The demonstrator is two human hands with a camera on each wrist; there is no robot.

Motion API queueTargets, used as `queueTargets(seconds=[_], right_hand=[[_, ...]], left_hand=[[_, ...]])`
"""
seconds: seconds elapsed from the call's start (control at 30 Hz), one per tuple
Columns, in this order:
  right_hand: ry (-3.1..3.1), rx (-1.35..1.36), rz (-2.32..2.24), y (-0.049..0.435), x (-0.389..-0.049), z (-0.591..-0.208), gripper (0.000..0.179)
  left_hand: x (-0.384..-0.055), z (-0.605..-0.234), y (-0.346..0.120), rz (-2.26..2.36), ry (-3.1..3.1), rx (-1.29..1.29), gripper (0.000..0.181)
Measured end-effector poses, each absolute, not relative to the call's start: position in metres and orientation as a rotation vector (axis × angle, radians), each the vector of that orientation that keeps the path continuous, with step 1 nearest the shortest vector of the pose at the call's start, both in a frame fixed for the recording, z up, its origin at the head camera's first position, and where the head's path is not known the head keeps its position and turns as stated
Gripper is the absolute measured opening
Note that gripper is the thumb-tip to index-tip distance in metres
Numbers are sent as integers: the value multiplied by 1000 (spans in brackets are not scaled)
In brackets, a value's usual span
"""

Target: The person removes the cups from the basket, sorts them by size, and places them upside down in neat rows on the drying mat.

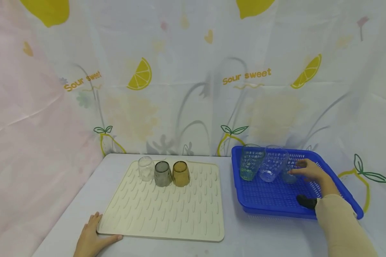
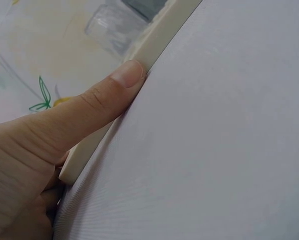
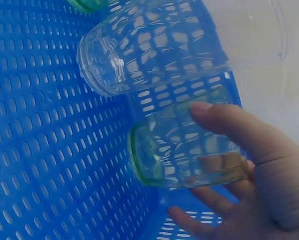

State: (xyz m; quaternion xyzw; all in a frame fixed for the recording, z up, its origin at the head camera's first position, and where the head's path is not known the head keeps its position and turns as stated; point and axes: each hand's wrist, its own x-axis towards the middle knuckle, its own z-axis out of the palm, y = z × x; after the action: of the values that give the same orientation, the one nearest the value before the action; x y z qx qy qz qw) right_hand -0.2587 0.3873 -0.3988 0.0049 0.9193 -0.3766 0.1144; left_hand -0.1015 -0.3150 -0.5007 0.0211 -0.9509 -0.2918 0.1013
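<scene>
My left hand (image 1: 91, 237) rests at the near left corner of a cream drying mat (image 1: 167, 210). Its thumb (image 2: 102, 100) lies straight against the front edge, with the other fingers along the left side. My right hand (image 1: 312, 173) is inside a blue plastic basket (image 1: 273, 208), spread around a small green-tinted glass (image 3: 184, 140). The thumb lies across one side of that glass and the fingers are beyond it; firm contact is not clear. A tall clear glass (image 1: 272, 166) and a tall greenish glass (image 1: 251, 164) stand left of it.
On the mat's far part, a clear glass (image 1: 146, 169), a grey glass (image 1: 163, 175) and an amber glass (image 1: 181, 175) stand upside down in a row. A small black object (image 1: 305, 201) shows by the right wrist. A lemon-printed cloth (image 1: 193, 89) hangs behind the table.
</scene>
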Motion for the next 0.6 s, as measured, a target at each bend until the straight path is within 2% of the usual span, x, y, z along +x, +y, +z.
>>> queueTargets(seconds=[0.37,0.47,0.6], right_hand=[[2806,-3,-1290,393,-255,-387,93],[2852,6,-1325,416,-273,-406,99],[2884,19,-1368,412,-267,-397,101]], left_hand=[[-106,-496,-315,-913,-2869,88,103],[-107,-493,-315,-944,-2923,155,106],[-108,-487,-314,-956,-3021,274,111]])
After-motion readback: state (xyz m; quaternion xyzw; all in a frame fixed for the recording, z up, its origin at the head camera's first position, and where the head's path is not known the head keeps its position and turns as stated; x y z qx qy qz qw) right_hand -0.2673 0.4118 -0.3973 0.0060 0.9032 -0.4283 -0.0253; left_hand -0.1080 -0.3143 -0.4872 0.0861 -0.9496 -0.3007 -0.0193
